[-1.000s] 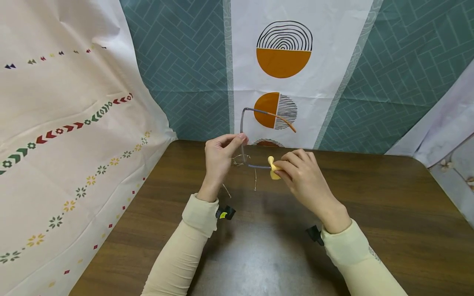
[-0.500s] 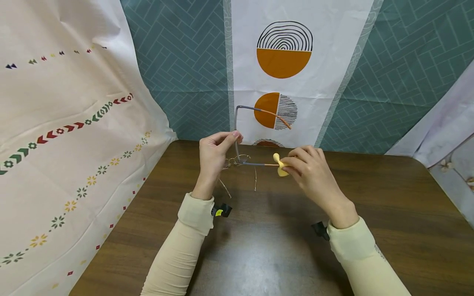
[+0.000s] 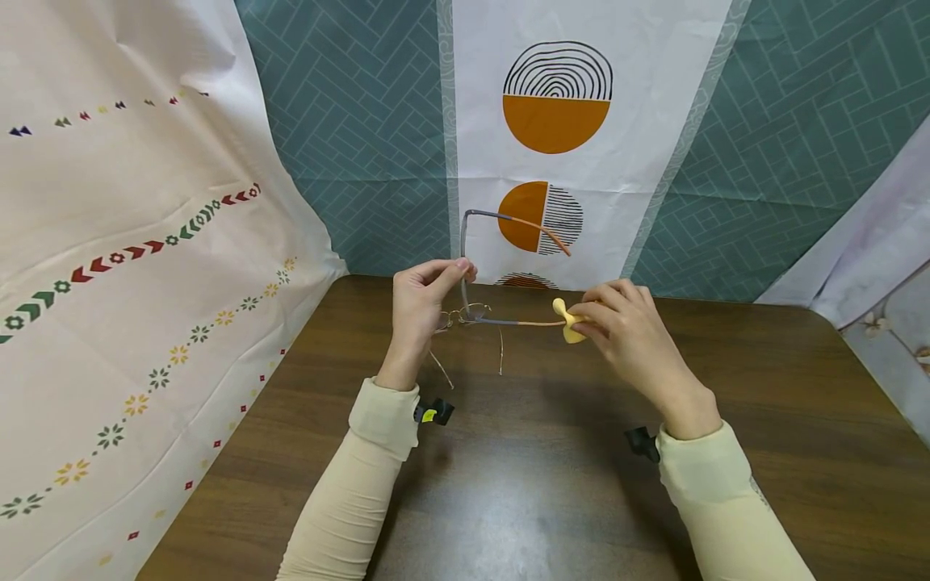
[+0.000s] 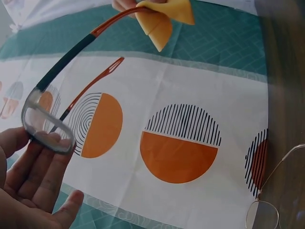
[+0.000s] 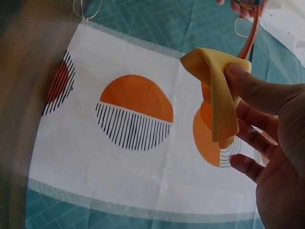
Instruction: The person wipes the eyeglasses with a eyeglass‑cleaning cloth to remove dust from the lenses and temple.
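Above the table, my left hand [image 3: 417,311] pinches the front frame of a pair of glasses [image 4: 62,67], whose temples are dark blue-grey turning orange toward the tips. Both temples extend to the right, one above the other. My right hand [image 3: 628,339] pinches a folded yellow cloth [image 5: 217,90] around the tip end of the lower temple; the cloth hides that tip. A second pair of glasses [image 3: 501,351], with thin gold wire rims, sits on the table behind my left hand, which partly covers it.
The brown wooden table [image 3: 538,452] reaches back to a hanging cloth backdrop [image 3: 363,161] in green and white with orange circles. A pale patterned cloth [image 3: 160,323] hangs along the left side.
My right hand has slid the yellow cloth rightward along the lower temple toward its tip, baring more of the orange part. My left hand and the glasses shifted slightly left, then stayed nearly still.
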Demonstrator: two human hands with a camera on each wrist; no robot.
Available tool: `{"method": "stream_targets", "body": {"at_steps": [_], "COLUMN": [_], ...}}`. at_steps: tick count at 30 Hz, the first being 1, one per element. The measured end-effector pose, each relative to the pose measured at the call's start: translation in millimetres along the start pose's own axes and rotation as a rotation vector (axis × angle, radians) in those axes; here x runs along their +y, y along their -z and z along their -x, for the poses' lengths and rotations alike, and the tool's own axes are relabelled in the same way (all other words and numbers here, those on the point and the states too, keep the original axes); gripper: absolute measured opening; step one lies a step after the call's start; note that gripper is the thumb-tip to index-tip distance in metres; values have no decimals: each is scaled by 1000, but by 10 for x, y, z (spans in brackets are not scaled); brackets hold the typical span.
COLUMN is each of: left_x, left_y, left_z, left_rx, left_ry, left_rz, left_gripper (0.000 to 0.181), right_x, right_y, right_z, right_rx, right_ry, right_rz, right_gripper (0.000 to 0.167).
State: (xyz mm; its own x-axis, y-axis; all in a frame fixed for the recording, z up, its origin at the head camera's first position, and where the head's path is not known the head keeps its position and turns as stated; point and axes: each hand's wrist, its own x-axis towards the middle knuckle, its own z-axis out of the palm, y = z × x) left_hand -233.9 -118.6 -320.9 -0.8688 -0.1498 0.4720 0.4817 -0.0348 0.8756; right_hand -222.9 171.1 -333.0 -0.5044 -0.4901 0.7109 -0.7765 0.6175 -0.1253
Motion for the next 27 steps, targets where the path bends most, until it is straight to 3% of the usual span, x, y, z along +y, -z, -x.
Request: {"method": "stream_targets", "body": {"at_steps": [6, 12, 15, 17, 23, 27], "left_x": [-35, -58, -64, -68, -73, -87], "left_y": [13, 14, 22, 28, 36, 54], "left_z": [-2, -14, -15, -15, -19, -34], "left_rx": [-21, 20, 21, 14, -10, 34], "left_ry": [17, 32, 39, 44, 68, 59], "left_rz": [-86, -356, -413, -386, -190, -150], "left_gripper": [21, 20, 21, 22, 24, 25], "right_x": [22, -47, -104, -143, -230, -243], "right_y": [53, 137, 179, 204, 299, 378], "right_z": [10, 2, -9, -18, -37, -36], "right_rx": [-17, -39, -51, -52, 1, 44], "right_ry": [0, 14, 22, 29, 23, -35], "right_rz": [21, 55, 42, 20, -116, -178], "right_gripper": [24, 22, 24, 26, 30, 28]}}
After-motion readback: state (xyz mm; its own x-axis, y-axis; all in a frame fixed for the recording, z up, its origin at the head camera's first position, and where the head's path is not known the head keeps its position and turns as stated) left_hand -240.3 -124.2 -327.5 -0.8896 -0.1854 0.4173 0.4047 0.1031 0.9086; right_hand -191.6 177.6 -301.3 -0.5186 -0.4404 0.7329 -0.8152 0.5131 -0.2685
